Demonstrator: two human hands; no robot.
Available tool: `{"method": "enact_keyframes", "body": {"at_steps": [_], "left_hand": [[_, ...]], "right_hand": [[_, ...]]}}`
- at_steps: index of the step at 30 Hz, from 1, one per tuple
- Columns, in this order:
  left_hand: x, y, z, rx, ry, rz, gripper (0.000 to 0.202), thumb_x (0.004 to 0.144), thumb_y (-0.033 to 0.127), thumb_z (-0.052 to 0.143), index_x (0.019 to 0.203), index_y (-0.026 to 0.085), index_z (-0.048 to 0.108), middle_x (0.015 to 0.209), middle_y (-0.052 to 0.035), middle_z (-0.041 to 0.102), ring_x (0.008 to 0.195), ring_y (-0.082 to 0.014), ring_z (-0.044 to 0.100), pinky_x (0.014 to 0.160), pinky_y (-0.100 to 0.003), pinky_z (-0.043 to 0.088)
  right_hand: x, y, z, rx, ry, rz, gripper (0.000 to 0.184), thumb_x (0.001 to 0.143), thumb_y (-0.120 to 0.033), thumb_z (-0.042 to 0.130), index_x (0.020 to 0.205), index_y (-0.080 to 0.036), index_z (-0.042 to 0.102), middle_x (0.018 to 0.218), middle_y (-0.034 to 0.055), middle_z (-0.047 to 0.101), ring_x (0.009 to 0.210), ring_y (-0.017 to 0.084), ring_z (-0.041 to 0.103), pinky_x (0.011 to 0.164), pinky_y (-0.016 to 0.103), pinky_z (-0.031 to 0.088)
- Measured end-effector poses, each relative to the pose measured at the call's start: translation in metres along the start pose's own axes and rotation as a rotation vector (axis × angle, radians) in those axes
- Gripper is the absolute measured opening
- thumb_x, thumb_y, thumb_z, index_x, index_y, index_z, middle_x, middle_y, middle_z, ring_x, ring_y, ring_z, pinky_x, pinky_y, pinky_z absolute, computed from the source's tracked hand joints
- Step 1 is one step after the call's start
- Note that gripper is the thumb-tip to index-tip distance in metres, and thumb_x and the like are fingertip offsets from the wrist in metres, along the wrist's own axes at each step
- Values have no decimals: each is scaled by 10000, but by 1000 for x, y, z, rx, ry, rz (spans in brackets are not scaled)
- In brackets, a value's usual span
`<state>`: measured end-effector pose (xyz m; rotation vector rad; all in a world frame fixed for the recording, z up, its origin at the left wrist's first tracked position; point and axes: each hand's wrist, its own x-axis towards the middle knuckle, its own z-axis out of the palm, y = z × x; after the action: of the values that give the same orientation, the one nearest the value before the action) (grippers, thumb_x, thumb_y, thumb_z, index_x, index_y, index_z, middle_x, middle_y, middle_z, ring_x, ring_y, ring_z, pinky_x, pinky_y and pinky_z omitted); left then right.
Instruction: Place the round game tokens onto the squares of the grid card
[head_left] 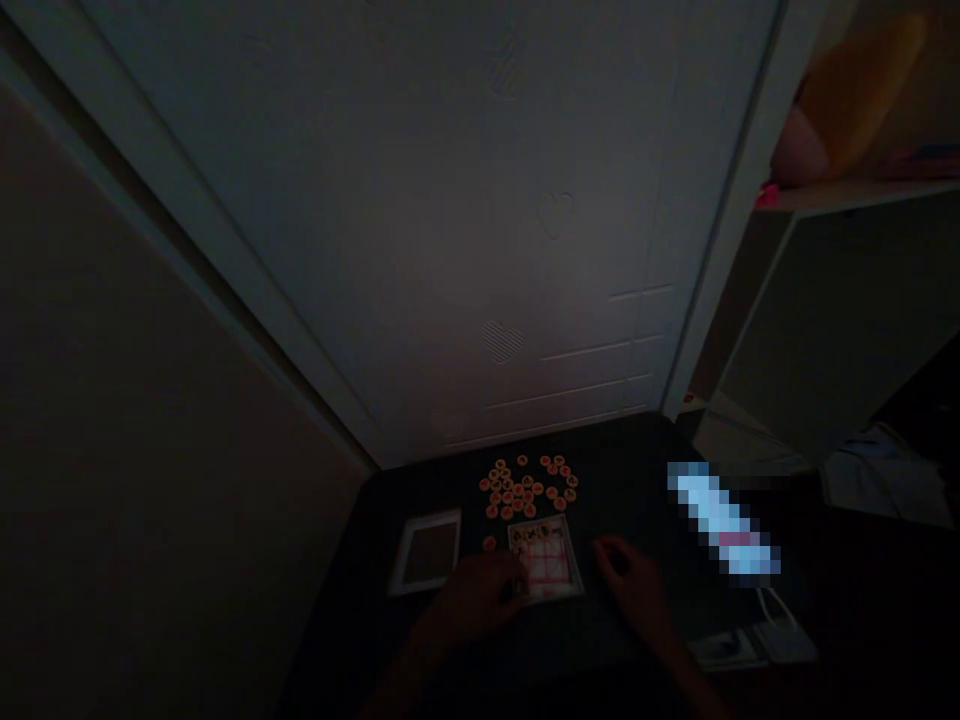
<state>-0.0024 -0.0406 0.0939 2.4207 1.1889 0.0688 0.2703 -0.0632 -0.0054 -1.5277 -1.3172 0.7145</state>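
My left hand (pixel 480 588) reaches over the left side of a shallow square box (pixel 576 570), its fingers bent together; what they hold, if anything, is hidden. Inside the box lies a white sheet with red lines (pixel 546 562). A few round game pieces (pixel 532 533) sit along the box's far edge. To the right of the box my right hand (pixel 631 580) rests above the table, fingers curled in, with no object visible in it. Beyond the box many small round pieces with red or dark marks (pixel 517 490) lie scattered. One loose disc (pixel 490 543) is near my left hand.
A white-rimmed rectangular tray or lid (pixel 409 540) lies left of the box on the dark table (pixel 615 470). A pale embossed panel (pixel 450 250) stands behind the table. On the right are a bright blurred-out object (pixel 724 520), a white cable (pixel 776 605) and a cabinet (pixel 840 280). The light is dim.
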Motion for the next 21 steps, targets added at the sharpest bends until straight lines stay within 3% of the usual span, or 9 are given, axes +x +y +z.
{"method": "enact_keyframes", "body": {"at_steps": [7,21], "left_hand": [[-5,7,0,-24,39,48,229,908,204,528,1098,277,632,1142,-20,658,1007,-181,630,888,-276,487],[-5,8,7,15,59,56,206,884,145,524,1021,264,622,1138,-15,620,964,-165,629,853,-265,504]], "right_hand": [[0,-2,-2,-30,-8,-5,405,878,-565,569,920,-216,771,860,65,788,771,236,739,695,303,564],[0,-1,-1,-34,-19,7,389,890,-546,567,957,-217,764,871,61,786,781,234,739,707,308,561]]}}
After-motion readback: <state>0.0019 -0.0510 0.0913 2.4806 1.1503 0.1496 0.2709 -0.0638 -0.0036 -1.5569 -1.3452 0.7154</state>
